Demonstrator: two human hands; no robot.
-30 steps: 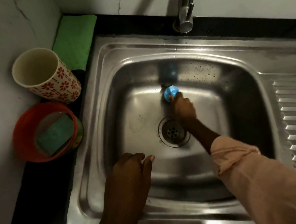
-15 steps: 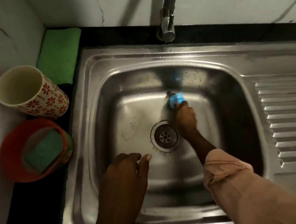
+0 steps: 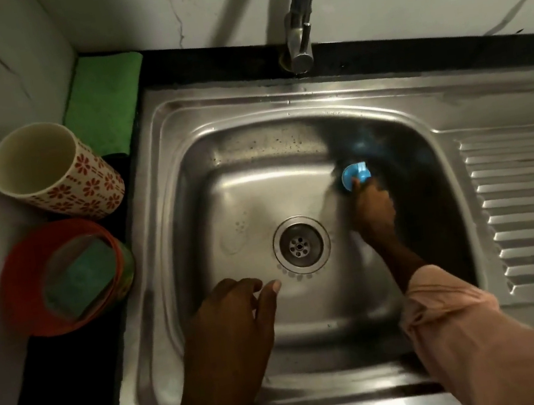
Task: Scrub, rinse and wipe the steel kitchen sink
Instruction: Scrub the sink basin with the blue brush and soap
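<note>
The steel sink (image 3: 177,118) fills the view, with a round drain (image 3: 301,245) in the middle of its basin. My right hand (image 3: 373,209) is down in the basin, right of the drain, shut on a blue-handled scrubber (image 3: 355,174) pressed against the bottom near the back right wall. My left hand (image 3: 230,315) hovers over the near left part of the basin, fingers apart, holding nothing. The tap (image 3: 298,24) rises behind the sink; no water is seen running.
A flower-patterned cup (image 3: 56,171) and a red tub (image 3: 26,273) holding a green sponge (image 3: 80,282) stand on the black counter left of the sink. A green cloth (image 3: 101,98) lies in the back left corner. The ribbed drainboard (image 3: 529,204) is on the right.
My right hand has moved the scrubber rightward along the back of the basin. The camera view shifted down and right. My left hand stays over the near left part.
</note>
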